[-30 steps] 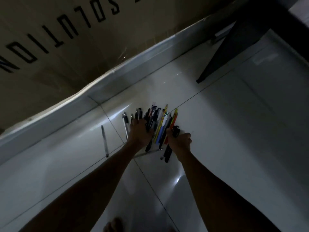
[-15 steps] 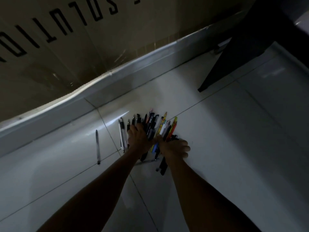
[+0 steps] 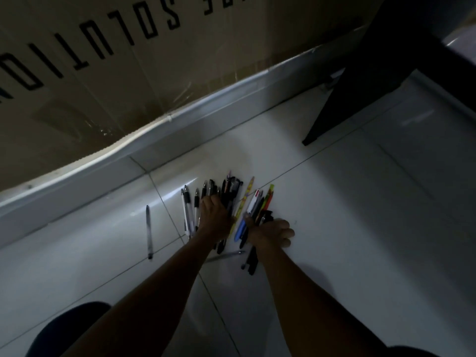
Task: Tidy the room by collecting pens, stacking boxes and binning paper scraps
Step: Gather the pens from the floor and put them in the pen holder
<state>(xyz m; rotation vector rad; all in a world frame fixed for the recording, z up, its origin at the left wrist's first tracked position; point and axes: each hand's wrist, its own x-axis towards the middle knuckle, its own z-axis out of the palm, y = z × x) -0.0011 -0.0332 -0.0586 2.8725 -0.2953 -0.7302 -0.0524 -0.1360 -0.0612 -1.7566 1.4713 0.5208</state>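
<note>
A pile of pens (image 3: 247, 202) lies on the white tiled floor (image 3: 360, 202). Its right side is gripped by the right hand (image 3: 270, 234), fingers curled; the left hand (image 3: 215, 217) is laid on top, its fingers unclear in dim light. Pens could be scattered by uneven squeezing.

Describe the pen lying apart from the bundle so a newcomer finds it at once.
Start at the big brown cardboard box with black lettering; below it, on the glossy white tiled floor, a fan of mixed pens lies under the left hand. Left of that lies one clear-barrelled pen, alone, touching no other pen.
</note>
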